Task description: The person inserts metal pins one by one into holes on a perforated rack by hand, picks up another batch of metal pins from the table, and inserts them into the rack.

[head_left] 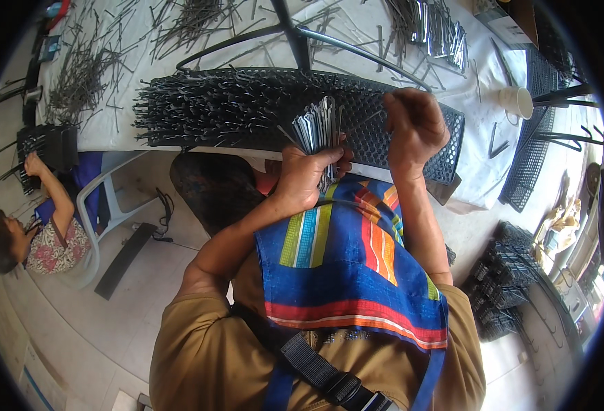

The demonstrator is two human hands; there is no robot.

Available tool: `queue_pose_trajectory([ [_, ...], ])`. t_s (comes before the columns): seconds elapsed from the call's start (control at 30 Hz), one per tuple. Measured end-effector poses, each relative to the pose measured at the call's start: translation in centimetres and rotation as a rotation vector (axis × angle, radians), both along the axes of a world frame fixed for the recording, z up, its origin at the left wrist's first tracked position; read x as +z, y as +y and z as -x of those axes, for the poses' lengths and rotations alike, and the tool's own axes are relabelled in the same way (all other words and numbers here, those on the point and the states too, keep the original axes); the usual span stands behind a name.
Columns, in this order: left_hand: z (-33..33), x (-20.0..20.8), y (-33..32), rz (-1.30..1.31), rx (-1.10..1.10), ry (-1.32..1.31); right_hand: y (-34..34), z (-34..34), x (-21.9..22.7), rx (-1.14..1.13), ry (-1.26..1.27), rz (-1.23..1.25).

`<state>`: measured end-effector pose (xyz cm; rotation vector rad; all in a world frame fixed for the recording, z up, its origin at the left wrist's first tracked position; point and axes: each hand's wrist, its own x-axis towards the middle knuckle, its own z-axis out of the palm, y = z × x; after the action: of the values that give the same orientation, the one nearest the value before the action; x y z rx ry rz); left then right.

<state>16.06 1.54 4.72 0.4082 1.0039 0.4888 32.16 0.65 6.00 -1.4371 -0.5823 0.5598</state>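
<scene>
- Thin grey metal rods, gathered into a tight bundle (pixel 321 130), stand nearly upright in the left hand (pixel 305 175), just in front of the near edge of the black perforated plastic rack (pixel 411 147).
- Left-hand grip is closed tight around the lower half of the bundle, fingers wrapped across it; the rod tips fan out a little above the fist.
- Right hand (pixel 415 127) hangs over the rack, right of the bundle and apart from it; its fingertips are pinched on one slim metal rod (pixel 369 122) that slants down toward the bundle.
- Left part of the rack bristles with many dark rods (pixel 213 106) already stuck through its holes, pointing away from the bundle.
- White-covered worktop (pixel 483 171) carries the rack; loose rods (pixel 192 20) lie scattered on it beyond the rack, and a white paper cup (pixel 518 101) stands to the rack's right.
- Blue striped apron (pixel 350 267) hangs below the hands, over the person's lap.
- Far left of the rack, another person (pixel 42 229) sits on a white plastic chair (pixel 103 205), one hand raised to a second dark rack (pixel 45 147).
</scene>
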Motion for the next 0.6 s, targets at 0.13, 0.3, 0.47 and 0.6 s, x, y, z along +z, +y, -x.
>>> queue_pose_trajectory([
  [0.13,-0.2,0.3,0.0,0.01,0.003,0.022,0.6,-0.1,-0.7,-0.021,-0.461,-0.015],
  [0.3,-0.2,0.4,0.4,0.059,0.015,0.031,1.7,-0.4,-0.8,0.11,-0.727,-0.064],
  [0.47,0.1,0.0,0.3,0.005,0.0,0.01,2.0,-0.3,-1.1,0.184,-0.891,-0.05],
  [0.6,0.1,0.1,0.4,0.05,0.004,0.024,1.6,-0.2,-1.2,0.254,-1.085,0.067],
])
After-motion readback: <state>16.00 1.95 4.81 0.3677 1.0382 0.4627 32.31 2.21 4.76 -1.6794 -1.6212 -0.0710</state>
